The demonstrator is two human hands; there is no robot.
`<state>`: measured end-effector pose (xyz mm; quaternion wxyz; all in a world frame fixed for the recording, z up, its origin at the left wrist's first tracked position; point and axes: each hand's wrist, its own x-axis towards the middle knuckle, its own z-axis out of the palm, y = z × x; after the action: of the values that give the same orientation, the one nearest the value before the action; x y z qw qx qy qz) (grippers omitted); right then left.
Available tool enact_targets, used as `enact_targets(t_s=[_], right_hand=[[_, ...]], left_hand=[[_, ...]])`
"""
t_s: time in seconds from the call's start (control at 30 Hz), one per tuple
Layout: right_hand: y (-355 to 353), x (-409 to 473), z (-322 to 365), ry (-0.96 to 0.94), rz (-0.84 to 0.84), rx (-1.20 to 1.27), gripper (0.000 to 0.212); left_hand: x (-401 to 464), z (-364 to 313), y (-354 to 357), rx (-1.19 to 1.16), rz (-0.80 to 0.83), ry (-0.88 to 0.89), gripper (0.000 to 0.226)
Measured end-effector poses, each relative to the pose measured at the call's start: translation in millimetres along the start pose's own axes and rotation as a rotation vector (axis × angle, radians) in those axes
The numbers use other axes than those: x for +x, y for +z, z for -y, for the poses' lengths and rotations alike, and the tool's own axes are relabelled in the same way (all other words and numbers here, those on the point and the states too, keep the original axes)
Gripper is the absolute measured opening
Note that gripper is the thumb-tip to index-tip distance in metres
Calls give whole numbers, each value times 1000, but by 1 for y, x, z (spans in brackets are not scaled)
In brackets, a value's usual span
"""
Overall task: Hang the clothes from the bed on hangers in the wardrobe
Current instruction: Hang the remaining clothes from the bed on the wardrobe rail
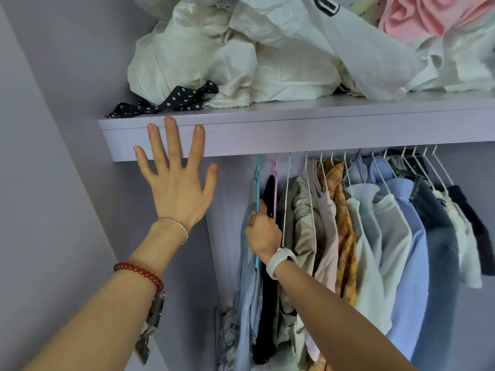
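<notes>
I face the inside of a lilac wardrobe. My left hand (175, 178) is spread flat, fingers straight, against the front edge of the upper shelf (321, 129). My right hand (261, 228) grips the turquoise hanger (258, 188) at the left end of the rail; a pale blue denim garment (247, 290) hangs from it. A pink hanger (275, 180) with a black garment (267, 303) hangs just right of my fist. Several more hung clothes (375, 236) on white hangers fill the rail to the right. The rail itself is hidden behind the shelf edge.
White cloth bags (214, 54), a black dotted ribbon (171, 100) and a pink fabric bundle (423, 17) are piled on the shelf. The wardrobe's side wall (53, 183) stands at the left. A door hinge (152, 325) shows by my left forearm.
</notes>
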<state>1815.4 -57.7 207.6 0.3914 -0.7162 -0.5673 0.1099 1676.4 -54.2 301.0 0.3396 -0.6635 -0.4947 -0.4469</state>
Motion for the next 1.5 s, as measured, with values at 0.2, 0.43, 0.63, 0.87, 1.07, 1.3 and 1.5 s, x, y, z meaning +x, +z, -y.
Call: enact_targets(t_s=[0.2,0.43,0.63,0.87,1.07,1.3,1.5], right_hand=[[-22,-9,-11,183,-175,93,37],[-26,-10,-23,131,-197,-28,34],[-50,-41,-54,-198,-263,-122,39],[-96,-137,-148,-194,-325,-328,44],[-156,-292,-252,326,-264,-422,48],[-264,-488,-320,912,-362,-435,74],[-336,-633,-343,1242,-521,-435,66]], left_hand=[[0,1,-4,-20,17,-2,61],[-17,-10,-15,-129,122,-87,67],[-78,-34,-9,-319,240,-109,62],[-178,-125,-15,-543,550,107,52],[-275,-242,-58,-762,896,412,50],[-354,-411,-153,-957,1175,892,42],[-398,-542,-275,-1222,1133,1145,40]])
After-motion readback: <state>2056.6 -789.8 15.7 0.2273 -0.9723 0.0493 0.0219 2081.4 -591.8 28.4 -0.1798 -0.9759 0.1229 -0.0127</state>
